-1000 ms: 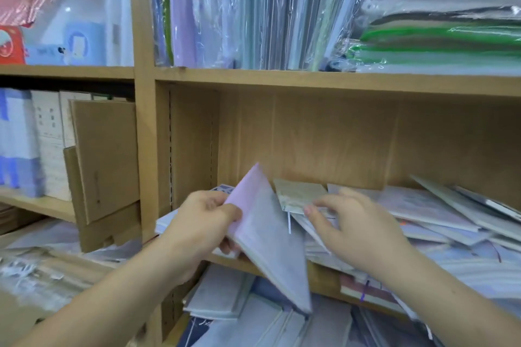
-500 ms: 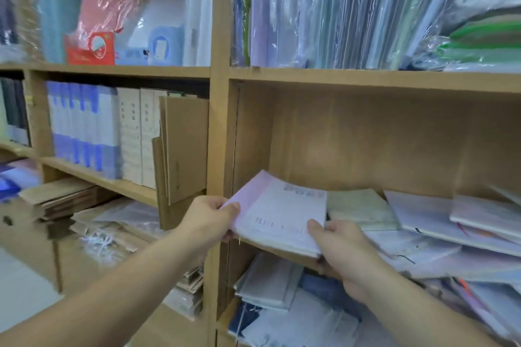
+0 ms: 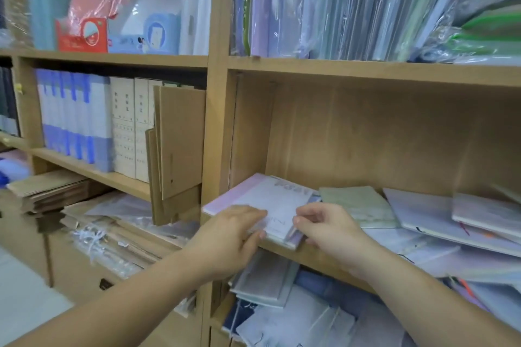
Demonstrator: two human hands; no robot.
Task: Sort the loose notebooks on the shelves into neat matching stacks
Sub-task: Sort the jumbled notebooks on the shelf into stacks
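A small stack of pale lilac notebooks (image 3: pixel 270 200) lies flat at the left end of the wooden shelf (image 3: pixel 307 258). My left hand (image 3: pixel 234 236) grips the stack's near left edge, thumb on top. My right hand (image 3: pixel 324 227) holds its near right corner. Beside the stack lie a pale green notebook (image 3: pixel 358 205) and several loose white and lilac notebooks (image 3: pixel 439 222), overlapping and askew. More loose notebooks (image 3: pixel 267 282) lie on the shelf below, partly hidden by my arms.
The upright shelf post (image 3: pixel 217 127) stands just left of the stack. Folded cardboard (image 3: pixel 177 149) leans in the left bay beside blue and white boxed books (image 3: pixel 76 115). Plastic-wrapped folders (image 3: pixel 338 5) fill the shelf above. Bagged paper goods (image 3: pixel 112 236) pile low on the left.
The lilac stack, tilted up in my left hand a second ago, has been laid flat at the shelf's left end. My right hand moved to its near right corner. The view has shifted left.
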